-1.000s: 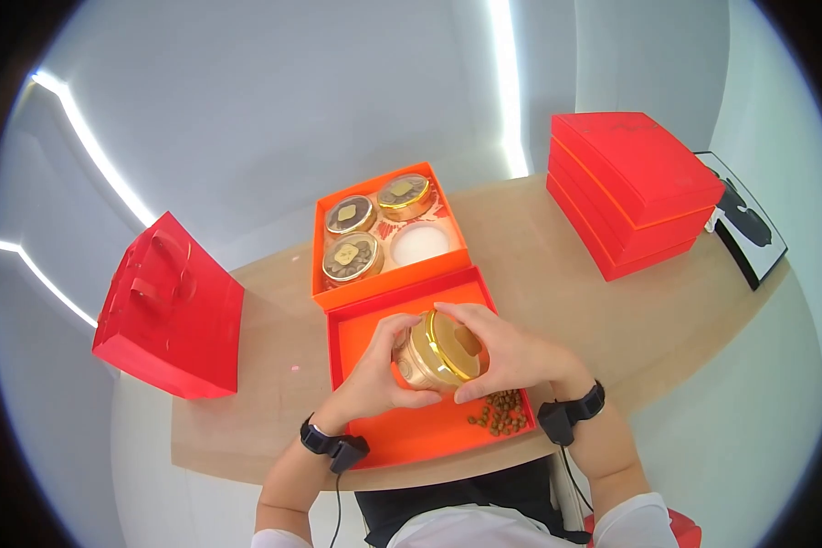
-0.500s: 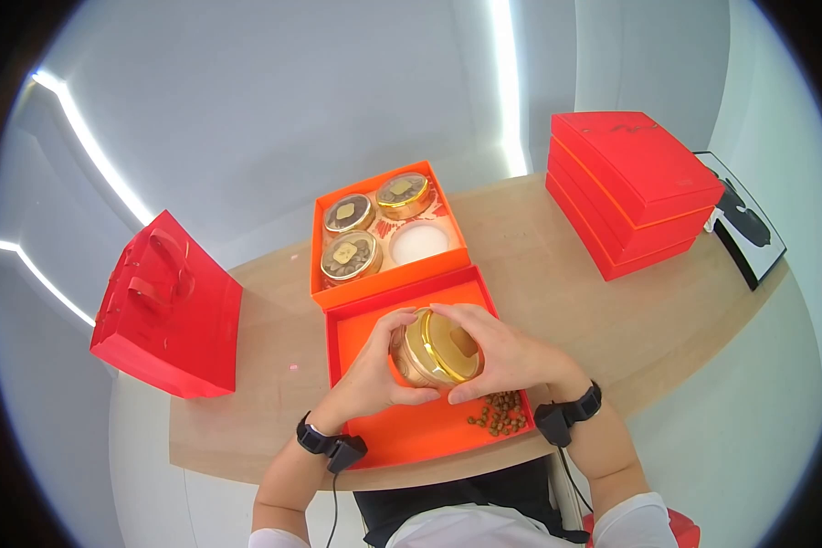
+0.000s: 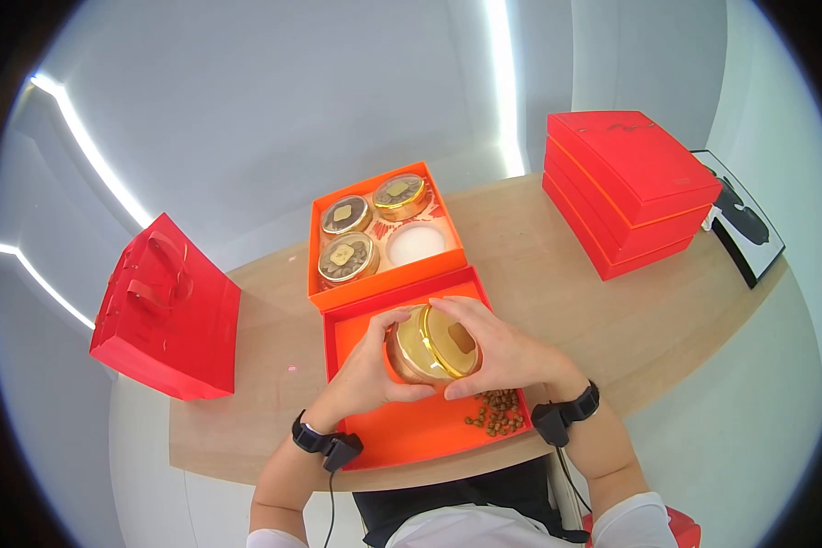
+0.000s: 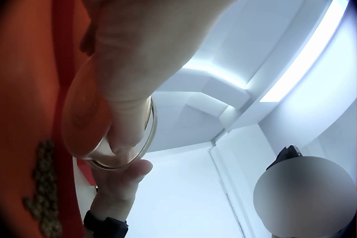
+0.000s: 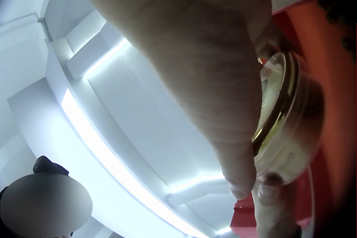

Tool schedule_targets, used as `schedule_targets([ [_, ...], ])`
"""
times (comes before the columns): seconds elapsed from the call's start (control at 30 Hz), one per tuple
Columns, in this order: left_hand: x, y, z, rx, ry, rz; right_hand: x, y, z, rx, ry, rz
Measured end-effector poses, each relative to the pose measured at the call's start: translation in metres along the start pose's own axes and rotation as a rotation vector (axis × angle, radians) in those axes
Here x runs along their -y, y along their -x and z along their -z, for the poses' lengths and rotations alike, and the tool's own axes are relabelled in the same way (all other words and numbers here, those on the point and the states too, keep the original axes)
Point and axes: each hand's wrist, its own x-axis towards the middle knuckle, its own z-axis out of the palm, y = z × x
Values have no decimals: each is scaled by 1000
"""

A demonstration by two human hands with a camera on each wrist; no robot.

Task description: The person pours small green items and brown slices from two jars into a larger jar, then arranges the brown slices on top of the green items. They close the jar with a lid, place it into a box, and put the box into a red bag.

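Note:
A clear round jar [image 3: 413, 351] with a gold-rimmed lid [image 3: 449, 340] is held tilted on its side over a shallow red box half with an orange inside [image 3: 406, 443]. My left hand [image 3: 367, 370] grips the jar's body, thumb below and fingers over the top. From the other side, my right hand [image 3: 507, 352] curls round the lid, on which a gold label shows. In the right wrist view the jar's wall [image 5: 301, 129] is see-through below the gold rim. Small brown-green pellets [image 3: 500, 414] lie loose in the orange box half, under my right hand.
Behind stands an orange box [image 3: 388, 279] with three filled jars [image 3: 348, 258] and a round white recess [image 3: 416, 244]. A red paper bag [image 3: 169, 315] is on the left. Stacked red boxes [image 3: 626, 192] and a framed picture [image 3: 749, 219] sit on the right of the wooden table [image 3: 557, 274].
Both hands and the jar have shifted slightly left, and the jar has turned a little in their grip. The lid stays on the jar; the pellets lie as before.

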Motion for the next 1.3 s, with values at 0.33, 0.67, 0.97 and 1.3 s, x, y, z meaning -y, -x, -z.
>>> schedule_targets([
  [0.33, -1, -5, 5, -18, 88, 106, -5, 8, 32, -151, -170, -122],
  [0.67, -13, -22, -6, -1, 5, -23, 2, 0, 10, -81, 40, -23],
  [0.97, -15, -24, -11, -5, -95, -25, -1, 0, 0, -140, 104, -16],
  [1.3, -24, -22, -13, -14, -73, -52, 6, 2, -1, -172, 155, 10],
])
